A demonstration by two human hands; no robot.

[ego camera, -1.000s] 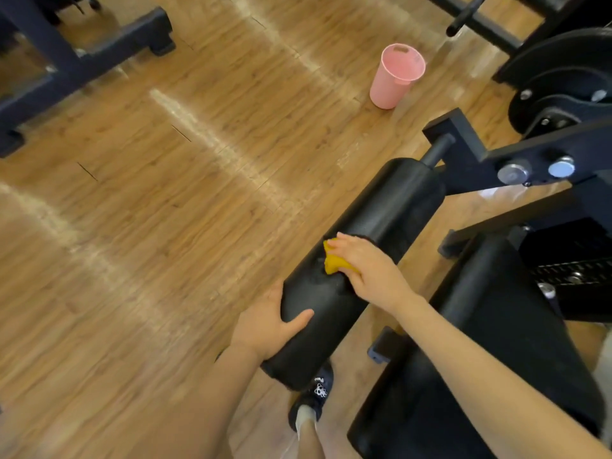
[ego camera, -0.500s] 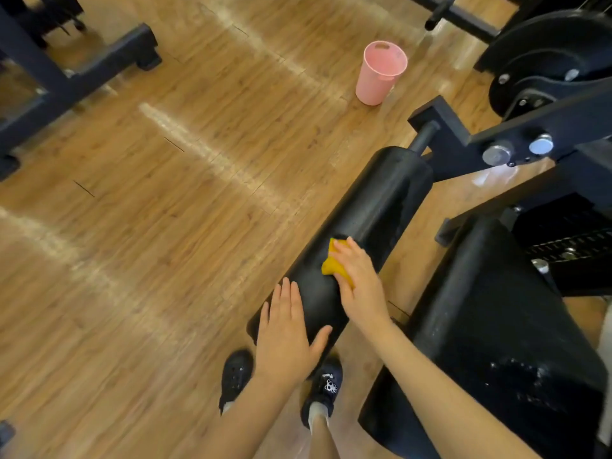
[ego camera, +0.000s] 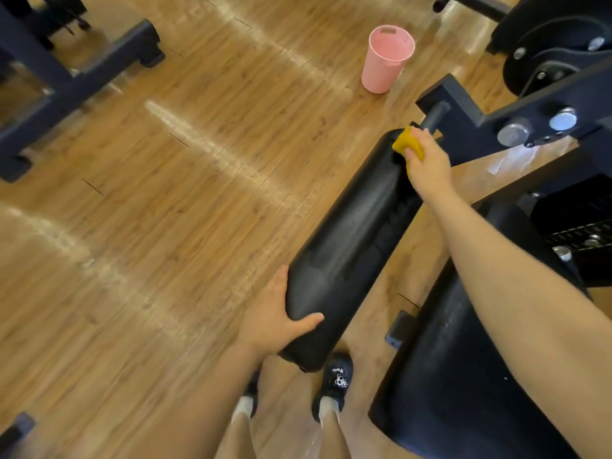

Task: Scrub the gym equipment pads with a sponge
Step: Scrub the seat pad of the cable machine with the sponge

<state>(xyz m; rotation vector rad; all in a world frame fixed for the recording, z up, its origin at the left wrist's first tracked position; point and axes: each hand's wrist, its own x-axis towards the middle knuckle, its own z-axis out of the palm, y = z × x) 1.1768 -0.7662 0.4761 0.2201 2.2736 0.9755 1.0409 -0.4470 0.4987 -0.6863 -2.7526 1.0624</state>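
Sponge, yellow and folded, sits pinched in the right hand, whose fingers curl down over it and press it onto the far end of a black roller pad, just short of the metal axle that joins the pad to the machine frame. The left hand grips the near end of the same pad, thumb laid across the top and the other fingers wrapped round the far side, hidden from view. The pad runs diagonally between the two hands, its surface faintly streaked along the upper side. To the right of the right-hand fingers, two round silver bolt heads show on the frame, with a black weight plate beyond. Under the right forearm lies a larger black seat pad, speckled with pale flecks. Past the sponge-holding fingers, well apart on the wooden floor, stands a pink cup, upright. Below the left hand, two feet in black shoes stand on the floor, close to the pad's near end. Another dark frame rests at the upper left.
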